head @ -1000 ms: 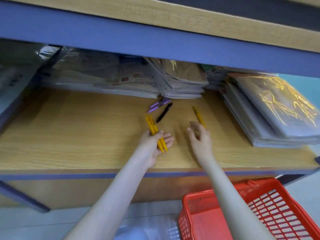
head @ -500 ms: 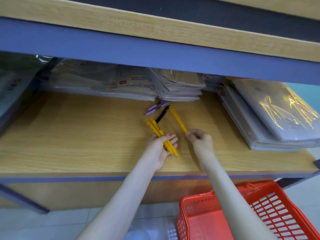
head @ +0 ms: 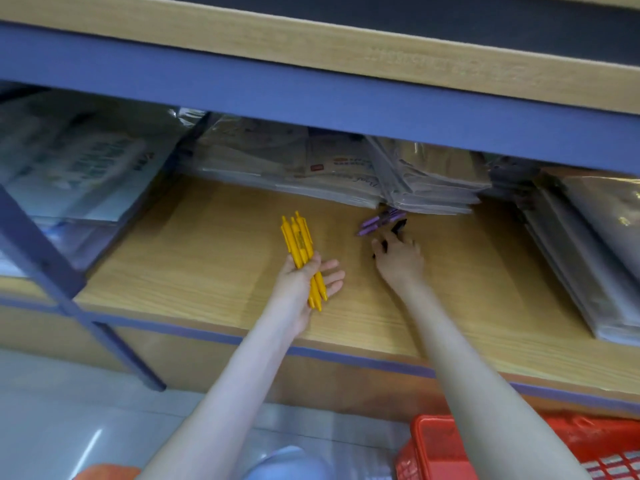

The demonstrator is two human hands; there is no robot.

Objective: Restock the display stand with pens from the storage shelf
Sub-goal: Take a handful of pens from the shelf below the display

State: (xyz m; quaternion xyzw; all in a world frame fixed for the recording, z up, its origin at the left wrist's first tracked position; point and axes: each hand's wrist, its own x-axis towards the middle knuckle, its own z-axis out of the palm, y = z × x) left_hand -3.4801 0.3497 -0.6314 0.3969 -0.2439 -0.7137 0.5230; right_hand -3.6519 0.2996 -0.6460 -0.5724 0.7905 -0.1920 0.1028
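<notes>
Left hand [head: 304,282]: palm up just above shelf [head: 207,265], thumb clamped over bundle of yellow pens [head: 299,240], other fingers straight; pens jut past hand toward shelf back.
Right hand [head: 400,259]: palm down on black pen [head: 400,226], whose far end shows beyond fingertips; grip cannot tell.
Purple pens [head: 375,223]: on shelf just beyond right hand, against wrapped packets [head: 346,174].
Red basket [head: 436,445]: on floor below right forearm.

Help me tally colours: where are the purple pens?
Head view: purple pens lie right of centre on the shelf, by the wrapped stacks, just beyond the right hand.
</notes>
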